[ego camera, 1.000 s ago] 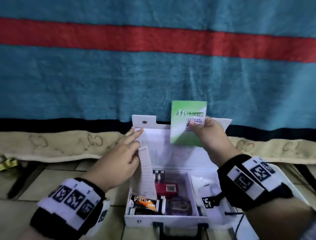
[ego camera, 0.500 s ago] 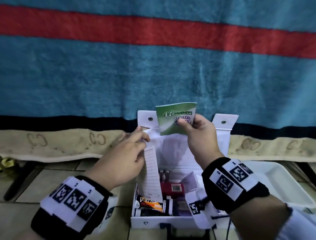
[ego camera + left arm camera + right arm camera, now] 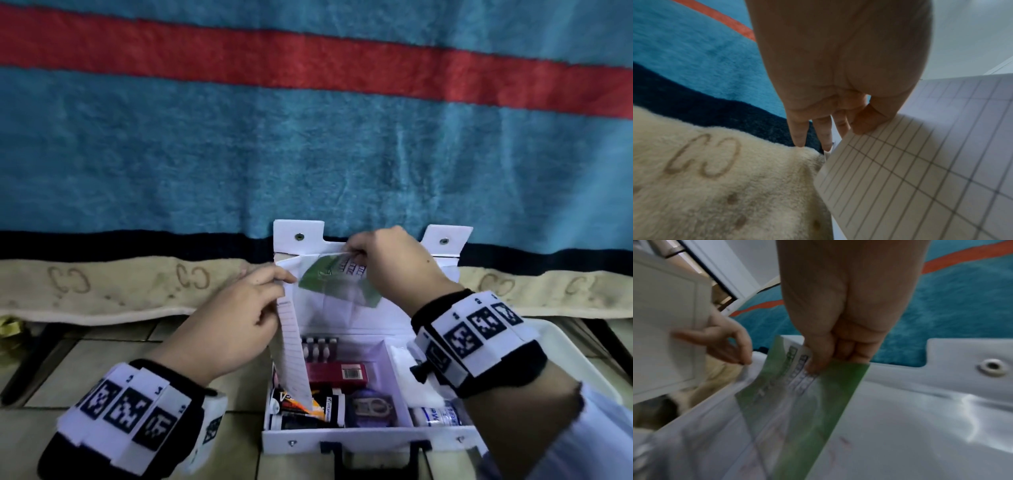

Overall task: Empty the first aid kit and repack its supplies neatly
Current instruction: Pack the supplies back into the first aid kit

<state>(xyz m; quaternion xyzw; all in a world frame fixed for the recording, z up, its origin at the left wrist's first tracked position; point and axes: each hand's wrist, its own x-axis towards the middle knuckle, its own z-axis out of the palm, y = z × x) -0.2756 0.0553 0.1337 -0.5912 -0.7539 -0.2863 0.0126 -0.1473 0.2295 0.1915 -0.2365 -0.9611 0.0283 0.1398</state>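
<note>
The white first aid kit (image 3: 370, 440) stands open on the floor with its lid (image 3: 442, 260) upright. My right hand (image 3: 356, 255) pinches the top of a green booklet (image 3: 329, 281), which sits partly inside the lid's clear pocket (image 3: 900, 418). My left hand (image 3: 284, 279) pinches a lined paper card (image 3: 291, 349) at the pocket's left edge; the card hangs down into the box. The right wrist view shows the booklet (image 3: 803, 402) under the plastic. In the left wrist view my thumb lies on the card (image 3: 910, 162). Inside the kit lie a red box (image 3: 337, 373), an orange and black box (image 3: 301, 404), vials (image 3: 318, 346) and a bandage roll (image 3: 435, 416).
A white tray (image 3: 565, 353) lies to the right of the kit. Behind the kit hangs a blue blanket with a red stripe (image 3: 308, 137), with a cream fleece border (image 3: 102, 291) along the tiled floor (image 3: 68, 370).
My right hand has brought the green booklet down from above the lid into the clear pocket. My left hand stays at the pocket's left edge with the card.
</note>
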